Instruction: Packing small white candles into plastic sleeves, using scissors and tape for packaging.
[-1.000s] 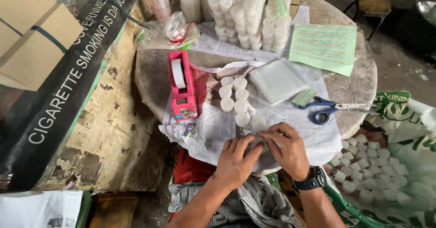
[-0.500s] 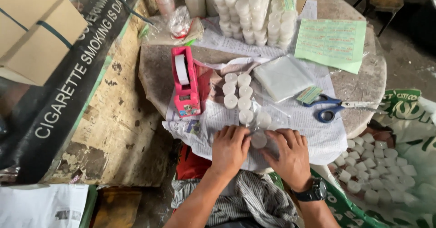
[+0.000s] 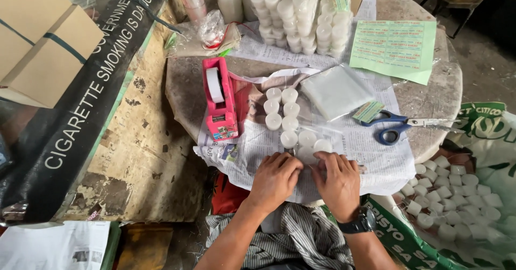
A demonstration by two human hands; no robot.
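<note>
Both hands rest on the newspaper (image 3: 371,157) at the table (image 3: 430,95) edge, at 6 o'clock. The left hand (image 3: 275,180) and right hand (image 3: 337,182) press bent fingers around small white candles (image 3: 307,153); how firmly, I cannot tell. More candles (image 3: 282,109) stand toward 12 o'clock, a pink tape dispenser (image 3: 219,99) at 10 o'clock.
</note>
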